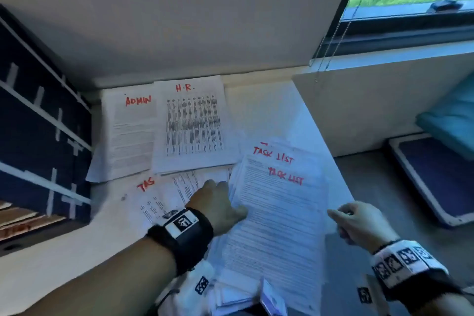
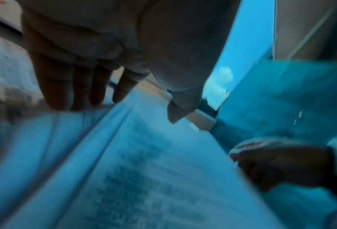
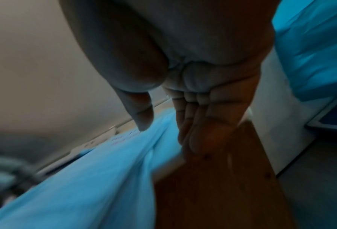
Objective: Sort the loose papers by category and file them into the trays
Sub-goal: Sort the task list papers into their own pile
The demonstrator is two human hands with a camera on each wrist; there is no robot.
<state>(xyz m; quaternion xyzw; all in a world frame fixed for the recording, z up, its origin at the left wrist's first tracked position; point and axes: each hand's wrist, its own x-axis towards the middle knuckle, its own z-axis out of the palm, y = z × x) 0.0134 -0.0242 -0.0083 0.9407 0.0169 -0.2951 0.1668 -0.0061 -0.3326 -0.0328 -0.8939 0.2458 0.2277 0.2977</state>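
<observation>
A thick stack of printed sheets headed "TASK LIST" in red [image 1: 277, 213] lies slanted on the white desk [image 1: 77, 259]. My left hand [image 1: 220, 200] holds its left edge, thumb on top and fingers tucked beneath. In the left wrist view the left hand [image 2: 124, 108] spans the curling papers [image 2: 144, 170]. My right hand [image 1: 341, 218] pinches the stack's right edge; in the blurred right wrist view the right hand [image 3: 163, 133] has its thumb over the sheets [image 3: 85, 186]. Further back lie an "ADMIN" pile [image 1: 130, 136] and an "H.R." pile [image 1: 192, 126].
Loose sheets, one starting "TAS" [image 1: 154, 197], lie under my left wrist. A dark stacked tray unit with white tape marks [image 1: 38, 136] stands at the left. A dark blue tray with a white rim [image 1: 436, 177] sits lower right, below a teal bundle [image 1: 451, 115].
</observation>
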